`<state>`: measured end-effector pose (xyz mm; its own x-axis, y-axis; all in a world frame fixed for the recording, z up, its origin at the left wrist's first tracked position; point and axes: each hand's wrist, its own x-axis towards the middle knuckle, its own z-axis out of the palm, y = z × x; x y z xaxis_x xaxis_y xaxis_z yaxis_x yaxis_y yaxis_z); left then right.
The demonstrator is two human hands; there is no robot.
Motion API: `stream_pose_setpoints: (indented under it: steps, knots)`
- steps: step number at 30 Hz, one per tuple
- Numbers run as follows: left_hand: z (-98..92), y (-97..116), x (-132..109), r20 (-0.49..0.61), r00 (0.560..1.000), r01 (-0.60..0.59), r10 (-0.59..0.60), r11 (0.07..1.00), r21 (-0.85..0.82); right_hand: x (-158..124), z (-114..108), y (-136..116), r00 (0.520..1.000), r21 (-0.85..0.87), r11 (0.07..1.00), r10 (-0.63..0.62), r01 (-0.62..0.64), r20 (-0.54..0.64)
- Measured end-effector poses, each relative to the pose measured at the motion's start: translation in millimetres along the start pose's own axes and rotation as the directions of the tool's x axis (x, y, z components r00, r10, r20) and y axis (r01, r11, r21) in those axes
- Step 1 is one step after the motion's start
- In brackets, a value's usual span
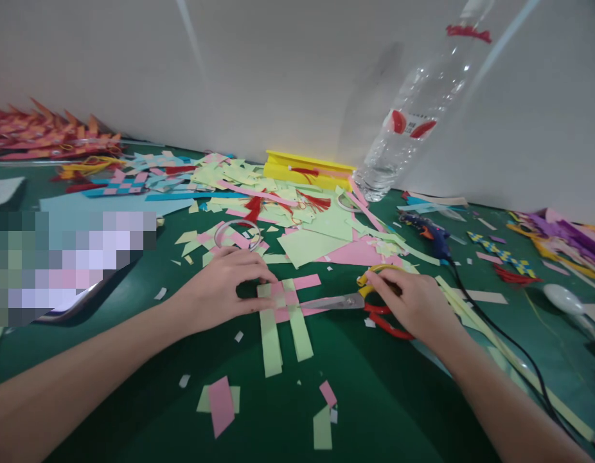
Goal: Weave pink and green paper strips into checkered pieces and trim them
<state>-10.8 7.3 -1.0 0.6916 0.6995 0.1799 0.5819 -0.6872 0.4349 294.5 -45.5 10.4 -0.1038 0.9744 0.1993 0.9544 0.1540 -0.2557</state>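
Observation:
My left hand (225, 289) pinches the left side of a small woven piece of pink and pale green paper strips (284, 297), thumb and fingers closed on its edge. Two green strip ends (301, 334) hang from it toward me, and a pink end points right. My right hand (413, 302) grips a pair of scissors (387, 321) by the yellow part of the handle; the red loop sits below the fingers. The scissor blades reach left to the woven piece and touch or overlap its right side. I cannot tell whether they lie above or under every strip.
Paper scraps (222, 405) lie nearer me. Behind are a tape roll (238, 235), red tassels (255, 207), a heap of cut paper and a yellow folded sheet (278, 168). A plastic bottle (394, 148) leans rearward; a glue gun (430, 236) trails its cord rightward. A blurred-out device (76, 270) lies left.

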Motion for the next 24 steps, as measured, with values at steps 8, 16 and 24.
stream_pose_setpoints:
  steps: [8, 16, 24]
  knots:
    - [2.0, -0.4, 0.2, 0.041, 0.999, -0.029, 0.028, 1.000, 0.012, -0.9, 9.1, 1.3, 0.999, -0.101, 0.995, 0.009, -0.005, 0.039]
    - [0.8, 0.4, 0.2, 0.081, 0.997, -0.013, 0.011, 1.000, 0.017, -0.8, 9.3, -1.1, 0.996, -0.135, 0.991, 0.030, -0.019, 0.080]
    - [1.3, 0.0, -0.7, 0.067, 0.998, -0.004, 0.006, 1.000, -0.019, -1.3, 9.8, -1.2, 0.998, -0.137, 0.990, 0.017, -0.009, 0.055]
